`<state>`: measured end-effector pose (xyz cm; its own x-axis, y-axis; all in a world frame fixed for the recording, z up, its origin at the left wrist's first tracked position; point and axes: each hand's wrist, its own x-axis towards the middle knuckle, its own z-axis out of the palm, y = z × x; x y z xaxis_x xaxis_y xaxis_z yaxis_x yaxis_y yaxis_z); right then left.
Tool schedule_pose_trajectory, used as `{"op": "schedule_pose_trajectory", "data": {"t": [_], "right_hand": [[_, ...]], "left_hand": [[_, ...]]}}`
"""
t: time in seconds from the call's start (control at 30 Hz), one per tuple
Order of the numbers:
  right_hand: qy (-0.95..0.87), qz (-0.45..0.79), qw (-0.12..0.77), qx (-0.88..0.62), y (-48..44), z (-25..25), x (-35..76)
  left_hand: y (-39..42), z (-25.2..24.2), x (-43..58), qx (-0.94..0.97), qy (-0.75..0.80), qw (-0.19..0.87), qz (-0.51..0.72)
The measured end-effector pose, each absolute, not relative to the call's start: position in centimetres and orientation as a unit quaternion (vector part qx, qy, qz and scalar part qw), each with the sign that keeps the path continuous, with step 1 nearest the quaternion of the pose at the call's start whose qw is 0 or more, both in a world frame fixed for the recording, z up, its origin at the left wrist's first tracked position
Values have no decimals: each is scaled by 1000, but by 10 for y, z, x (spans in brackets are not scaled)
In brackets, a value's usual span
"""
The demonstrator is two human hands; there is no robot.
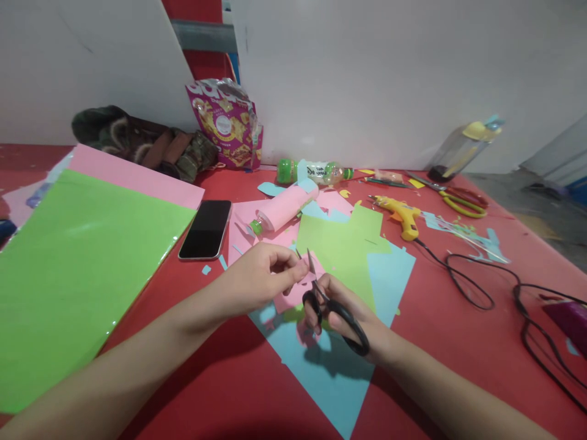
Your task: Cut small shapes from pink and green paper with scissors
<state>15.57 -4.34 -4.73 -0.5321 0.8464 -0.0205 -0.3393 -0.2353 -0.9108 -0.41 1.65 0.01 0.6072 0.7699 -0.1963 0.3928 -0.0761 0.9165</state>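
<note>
My left hand (268, 276) pinches a small piece of pink paper (312, 261) between thumb and fingers, above the middle of the table. My right hand (346, 305) has its fingers through the black handles of a pair of scissors (338, 313). The scissor blades are parted and point up and away, right beside the left fingertips and the pink paper. Beneath both hands lie a blue sheet (330, 385), a cut green sheet (337, 244) and several pink scraps. Just beyond the left hand rests a bottle wrapped in pink paper (287, 208), lying on its side.
A phone (206, 229) and large green sheets (87, 256) lie on the left. Behind are a snack bag (227, 125) and a green-capped bottle (314, 172). On the right are a yellow glue gun (398, 215) with a trailing cord, larger scissors (458, 198) and a plastic container (465, 150).
</note>
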Motion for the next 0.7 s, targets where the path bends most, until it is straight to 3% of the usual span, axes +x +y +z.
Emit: {"op": "schedule_pose_trajectory", "data": {"t": [0.7], "right_hand": [[-490,702,422,-297,-46,-47,153]], "left_hand": [[3,-5,7,645,426,584,250]]}}
